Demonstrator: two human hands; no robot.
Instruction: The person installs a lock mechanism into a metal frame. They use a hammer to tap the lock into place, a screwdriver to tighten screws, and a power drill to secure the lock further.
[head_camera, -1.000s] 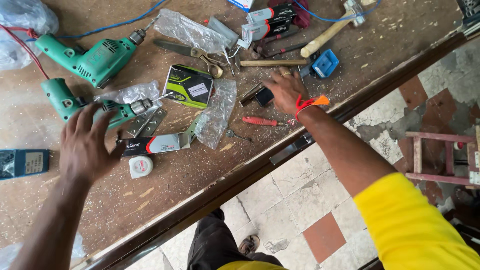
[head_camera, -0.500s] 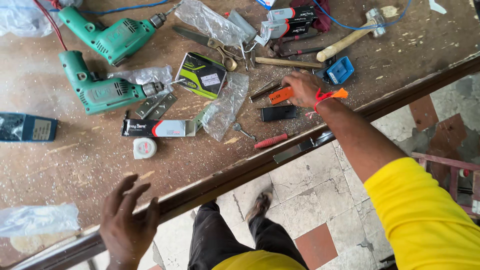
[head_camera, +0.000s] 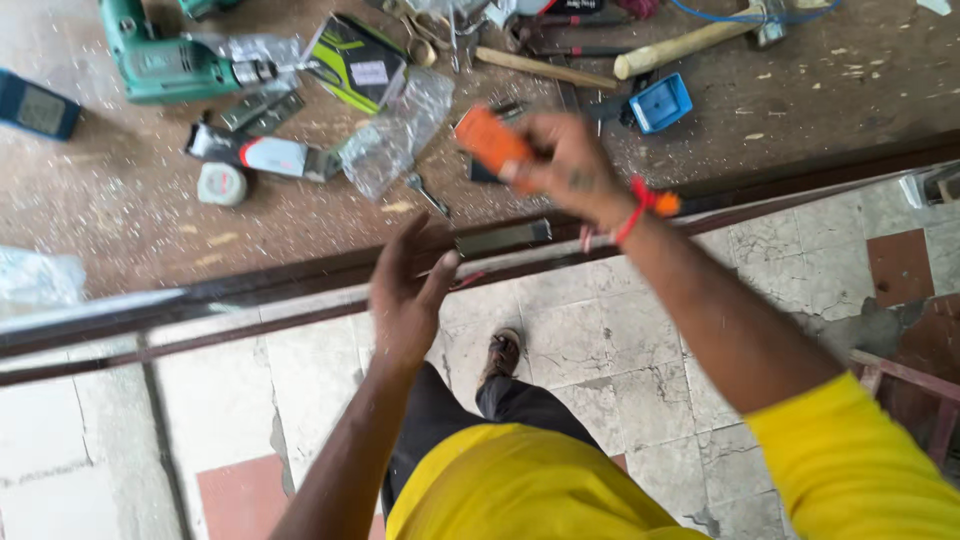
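My right hand is lifted above the workbench edge and grips an orange utility knife by its body. An orange band circles that wrist. My left hand hangs open in the air just off the bench's dark front edge, fingers spread, holding nothing. A small metal bit lies on the bench between the two hands, beside a crumpled clear plastic bag.
On the dusty bench lie a green power drill, a black-and-green box, a white tape roll, a blue device, a wooden-handled hammer and a small blue box. Cracked floor tiles and my shoe are below.
My right hand has picked the orange knife up off the bench and drawn it toward me. My left hand has moved right and up, off the bench. The view has tilted down.
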